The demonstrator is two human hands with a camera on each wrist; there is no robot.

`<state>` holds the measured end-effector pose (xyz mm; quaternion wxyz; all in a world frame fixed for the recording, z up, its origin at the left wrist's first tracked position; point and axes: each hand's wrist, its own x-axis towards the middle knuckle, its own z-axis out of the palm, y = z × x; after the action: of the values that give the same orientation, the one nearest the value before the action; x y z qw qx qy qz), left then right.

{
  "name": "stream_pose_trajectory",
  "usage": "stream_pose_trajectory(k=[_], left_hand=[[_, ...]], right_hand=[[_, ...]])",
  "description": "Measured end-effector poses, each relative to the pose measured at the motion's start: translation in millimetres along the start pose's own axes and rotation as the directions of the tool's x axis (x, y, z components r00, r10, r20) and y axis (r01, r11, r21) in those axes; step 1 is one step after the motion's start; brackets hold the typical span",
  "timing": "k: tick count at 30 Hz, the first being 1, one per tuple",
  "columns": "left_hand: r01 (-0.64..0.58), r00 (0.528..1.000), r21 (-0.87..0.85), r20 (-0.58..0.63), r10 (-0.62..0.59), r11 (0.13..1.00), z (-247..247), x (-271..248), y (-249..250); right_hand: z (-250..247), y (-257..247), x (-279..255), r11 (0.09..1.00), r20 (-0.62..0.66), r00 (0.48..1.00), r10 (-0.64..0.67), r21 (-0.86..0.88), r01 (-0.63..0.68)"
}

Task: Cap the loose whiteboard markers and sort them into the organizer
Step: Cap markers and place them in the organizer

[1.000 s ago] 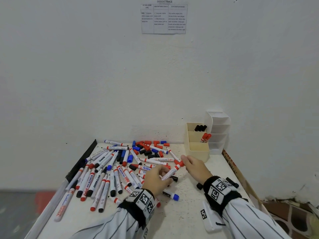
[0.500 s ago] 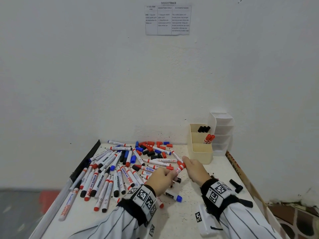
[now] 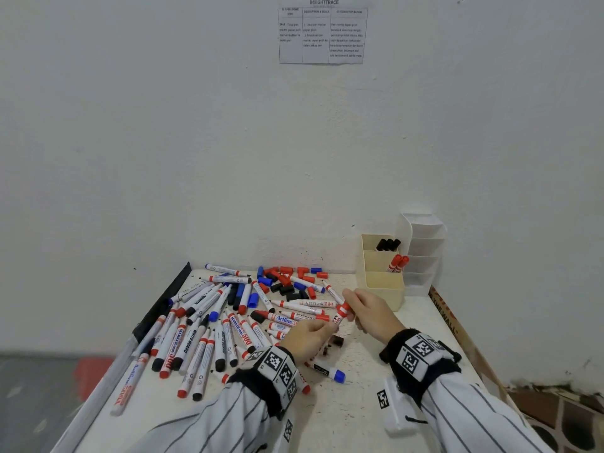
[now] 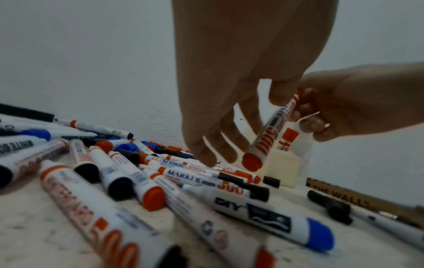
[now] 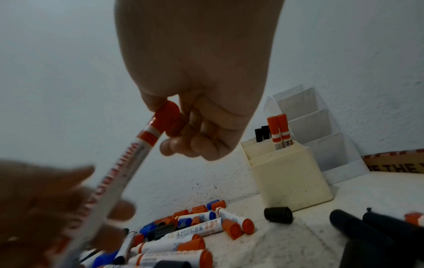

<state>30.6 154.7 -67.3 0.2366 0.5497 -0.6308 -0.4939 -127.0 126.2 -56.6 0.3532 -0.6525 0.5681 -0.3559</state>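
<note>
Right hand (image 3: 369, 310): grip pinching the red cap (image 5: 166, 116) of the marker (image 4: 273, 130) — centre of frame.
Left hand (image 3: 309, 336): fingers loosening around its barrel.
Organizer (image 3: 382, 282): sitting right of centre on the tabletop (image 3: 359, 403) — holding capped markers.

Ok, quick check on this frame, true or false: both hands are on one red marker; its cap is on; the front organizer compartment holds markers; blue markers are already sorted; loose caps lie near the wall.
1. Both hands hold one red marker: true, left hand low, right hand at the cap end.
2. Its cap is on: true.
3. The front compartment of the organizer holds markers: false, nothing shows in it.
4. Blue markers are sorted: false, only black markers and red markers.
5. Loose caps near the wall: true.
</note>
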Motion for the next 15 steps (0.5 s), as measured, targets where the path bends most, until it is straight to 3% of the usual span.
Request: stream_pose_trajectory(k=[2, 6, 11, 13, 15], left_hand=[[0.007, 0.998, 0.112, -0.057, 0.0, 0.994, -5.3, 5.2, -6.8], [0.142, 0.973, 0.326, -0.22, -0.071, 0.935, -21.8, 17.0, -27.7], [0.236, 0.962, 0.577, -0.252, -0.105, 0.782, -32.6, 25.2, -41.3], [0.251, 0.961, 0.663, -0.259, -0.098, 0.705, -33.4, 27.7, -44.5], [0.26, 0.96, 0.683, -0.257, -0.109, 0.683, -34.2, 30.1, -48.7]], right_hand=[[-7.7, -0.7, 3.2, 1.0, -0.035, 0.999, -0.022, 0.016, 0.023], [-29.5, 1.5, 16.3, 0.998, -0.23, 0.971, -0.063, 0.013, 0.067], [-58.9, -2.3, 40.5, 0.985, -0.462, 0.871, -0.166, -0.038, 0.168], [-67.8, -2.9, 50.8, 0.981, -0.525, 0.828, -0.196, -0.089, 0.175], [-74.4, -2.2, 60.2, 0.977, -0.554, 0.804, -0.213, -0.137, 0.164]])
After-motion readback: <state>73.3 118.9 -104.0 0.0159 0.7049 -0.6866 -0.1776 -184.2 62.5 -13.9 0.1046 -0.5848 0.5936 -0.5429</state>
